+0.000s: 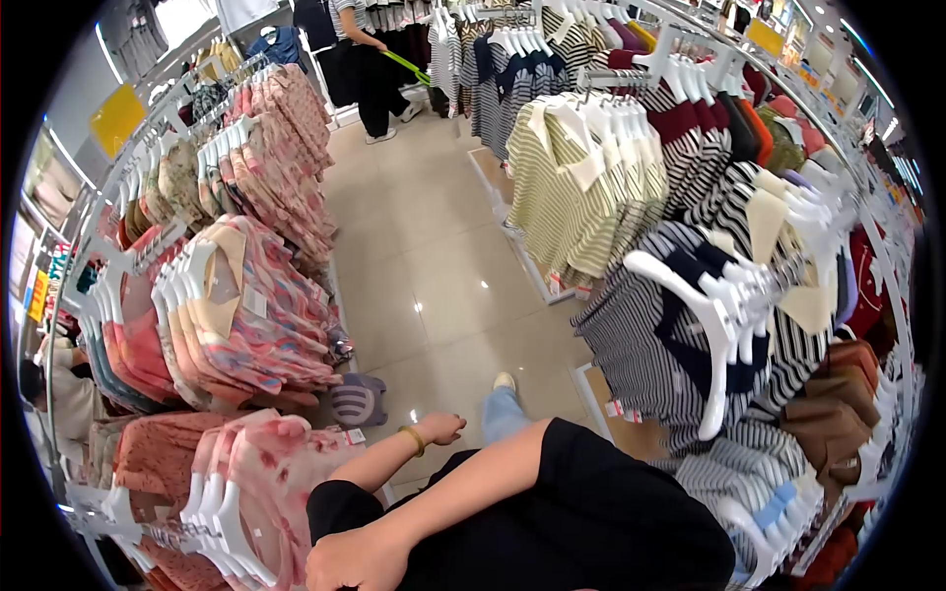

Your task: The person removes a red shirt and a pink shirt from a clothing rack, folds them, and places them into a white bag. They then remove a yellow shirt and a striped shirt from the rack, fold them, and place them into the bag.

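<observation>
My left hand [442, 427], with a yellowish bracelet [412, 440] at the wrist, is stretched forward over the aisle floor. Its fingers are curled and nothing shows in them. Across my body reaches my right arm, and my right hand [357, 559] is closed low at the left; whatever its fingers may hold is hidden. Close beside it hang pink floral tops [279, 455] on white hangers [229, 527]. A grey striped plush toy [359, 401] sits on the floor past my left wrist.
Racks line both sides: pink patterned blouses [286, 330] on the left, navy striped tops [631, 325] and green striped tops [552, 187] on the right. Tiled floor [394, 236] runs between them. Far ahead stands a person [370, 79] holding a green handle [406, 65].
</observation>
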`<control>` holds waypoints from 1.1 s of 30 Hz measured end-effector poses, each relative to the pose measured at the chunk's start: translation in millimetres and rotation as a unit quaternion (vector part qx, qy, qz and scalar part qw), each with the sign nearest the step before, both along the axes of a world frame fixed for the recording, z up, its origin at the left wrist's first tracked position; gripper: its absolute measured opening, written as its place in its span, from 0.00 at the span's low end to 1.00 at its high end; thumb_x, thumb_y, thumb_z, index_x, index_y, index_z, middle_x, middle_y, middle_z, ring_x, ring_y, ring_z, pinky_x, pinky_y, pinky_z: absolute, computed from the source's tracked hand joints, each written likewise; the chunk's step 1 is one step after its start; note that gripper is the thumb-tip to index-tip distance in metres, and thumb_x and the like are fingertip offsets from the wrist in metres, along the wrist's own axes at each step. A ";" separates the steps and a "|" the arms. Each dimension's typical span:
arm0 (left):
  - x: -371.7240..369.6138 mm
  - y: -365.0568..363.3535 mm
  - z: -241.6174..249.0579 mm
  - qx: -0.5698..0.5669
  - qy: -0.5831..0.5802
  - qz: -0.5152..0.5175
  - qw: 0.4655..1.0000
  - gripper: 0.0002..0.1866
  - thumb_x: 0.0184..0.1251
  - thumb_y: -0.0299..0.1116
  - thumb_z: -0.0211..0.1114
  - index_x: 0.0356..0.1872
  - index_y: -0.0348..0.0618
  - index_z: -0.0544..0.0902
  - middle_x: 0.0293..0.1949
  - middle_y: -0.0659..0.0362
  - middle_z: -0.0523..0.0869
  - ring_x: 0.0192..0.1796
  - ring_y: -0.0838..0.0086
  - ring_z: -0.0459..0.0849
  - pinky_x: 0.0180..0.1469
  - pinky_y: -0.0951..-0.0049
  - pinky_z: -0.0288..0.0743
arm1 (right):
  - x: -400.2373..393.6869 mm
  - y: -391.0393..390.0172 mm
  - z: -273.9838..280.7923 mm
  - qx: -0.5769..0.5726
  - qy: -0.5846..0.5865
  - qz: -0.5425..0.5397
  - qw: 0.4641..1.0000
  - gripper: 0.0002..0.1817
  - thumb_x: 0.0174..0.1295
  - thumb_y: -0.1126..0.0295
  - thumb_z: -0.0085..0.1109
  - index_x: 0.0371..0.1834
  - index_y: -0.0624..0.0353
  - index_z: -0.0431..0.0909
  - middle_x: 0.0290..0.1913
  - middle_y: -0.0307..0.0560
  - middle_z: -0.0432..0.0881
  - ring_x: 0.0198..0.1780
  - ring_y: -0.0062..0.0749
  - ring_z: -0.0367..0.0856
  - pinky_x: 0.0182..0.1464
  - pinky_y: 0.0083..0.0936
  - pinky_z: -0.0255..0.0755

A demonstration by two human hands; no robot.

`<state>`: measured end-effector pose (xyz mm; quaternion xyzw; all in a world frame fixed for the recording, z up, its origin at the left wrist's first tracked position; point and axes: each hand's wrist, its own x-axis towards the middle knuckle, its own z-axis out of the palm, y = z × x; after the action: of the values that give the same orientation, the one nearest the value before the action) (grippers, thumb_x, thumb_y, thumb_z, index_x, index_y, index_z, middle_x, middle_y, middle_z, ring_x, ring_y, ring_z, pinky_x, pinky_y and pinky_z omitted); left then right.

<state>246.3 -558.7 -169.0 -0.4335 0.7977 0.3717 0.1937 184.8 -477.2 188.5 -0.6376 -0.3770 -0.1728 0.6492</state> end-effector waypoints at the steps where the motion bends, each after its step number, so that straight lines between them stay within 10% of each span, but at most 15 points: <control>1: 5.8 -17.1 4.3 -0.016 0.003 0.011 1.000 0.17 0.65 0.38 0.61 0.51 0.41 0.78 0.50 0.48 0.82 0.53 0.51 0.81 0.52 0.54 0.76 | 0.0 -20.6 3.5 0.005 -0.003 0.001 1.000 0.19 0.68 0.56 0.56 0.32 0.63 0.83 0.31 0.57 0.83 0.36 0.51 0.81 0.38 0.39 0.73; 14: 42.4 -163.7 -38.9 -0.052 0.044 0.258 0.964 0.16 0.66 0.40 0.58 0.47 0.41 0.82 0.46 0.45 0.84 0.51 0.50 0.82 0.54 0.54 0.75 | -3.5 -235.7 -5.1 0.018 0.019 0.038 0.999 0.15 0.65 0.61 0.58 0.43 0.63 0.77 0.47 0.57 0.78 0.50 0.50 0.77 0.54 0.38 0.70; 16: 59.6 -176.6 -55.4 -0.061 0.035 0.321 0.945 0.17 0.67 0.40 0.55 0.43 0.37 0.82 0.41 0.41 0.84 0.47 0.44 0.81 0.54 0.52 0.74 | 7.4 -280.9 -21.4 -0.002 -0.022 -0.159 0.987 0.13 0.62 0.66 0.60 0.43 0.65 0.75 0.42 0.53 0.78 0.44 0.50 0.79 0.48 0.36 0.74; 19: 81.3 -204.4 -66.9 -0.019 0.081 0.369 0.926 0.21 0.72 0.43 0.51 0.51 0.36 0.80 0.50 0.39 0.82 0.56 0.47 0.79 0.60 0.55 0.70 | 43.2 -368.3 -76.6 0.019 0.121 -0.178 0.976 0.16 0.63 0.63 0.60 0.47 0.63 0.75 0.46 0.53 0.78 0.45 0.46 0.81 0.50 0.36 0.75; 23: 109.4 -228.6 -122.5 -0.119 0.270 0.474 0.830 0.24 0.74 0.45 0.48 0.58 0.35 0.77 0.56 0.39 0.79 0.63 0.50 0.76 0.65 0.59 0.67 | 82.2 -475.2 -230.9 -0.010 0.457 -0.377 0.805 0.16 0.60 0.61 0.62 0.45 0.61 0.80 0.44 0.51 0.84 0.46 0.39 0.84 0.49 0.33 0.77; 24: 121.4 -251.7 -112.2 0.063 0.182 0.537 0.822 0.30 0.74 0.51 0.46 0.65 0.37 0.71 0.62 0.39 0.74 0.68 0.51 0.70 0.69 0.60 0.62 | 80.2 -505.3 -262.6 -0.024 0.507 -0.380 0.773 0.15 0.59 0.63 0.63 0.45 0.61 0.80 0.44 0.50 0.85 0.46 0.37 0.85 0.49 0.32 0.77; 27: 171.0 -320.5 -119.4 0.153 0.154 0.528 0.821 0.30 0.73 0.52 0.47 0.64 0.37 0.71 0.63 0.40 0.74 0.67 0.50 0.71 0.69 0.60 0.62 | 62.7 -576.4 -373.8 0.032 0.536 -0.420 0.732 0.12 0.58 0.66 0.62 0.42 0.61 0.82 0.42 0.49 0.86 0.44 0.33 0.84 0.48 0.29 0.77; 29: 200.1 -350.9 -149.3 0.157 0.128 0.531 0.823 0.30 0.73 0.51 0.48 0.63 0.37 0.73 0.60 0.41 0.77 0.64 0.52 0.75 0.66 0.61 0.65 | 44.3 -613.9 -388.1 0.044 0.633 -0.477 0.608 0.10 0.56 0.66 0.62 0.37 0.58 0.85 0.36 0.48 0.87 0.40 0.33 0.85 0.44 0.31 0.77; 33: 230.8 -436.4 -74.9 0.224 0.112 0.466 0.848 0.29 0.72 0.50 0.46 0.57 0.35 0.78 0.56 0.43 0.81 0.57 0.55 0.80 0.60 0.61 0.70 | 9.5 -666.4 -442.8 0.072 0.618 -0.573 0.533 0.09 0.54 0.69 0.63 0.36 0.62 0.84 0.34 0.48 0.87 0.36 0.31 0.85 0.42 0.29 0.78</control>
<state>477.1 -995.1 -243.9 -0.6546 0.4128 0.6333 -0.0011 194.3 -1143.6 -254.3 -0.6157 0.5786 -0.0974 0.5260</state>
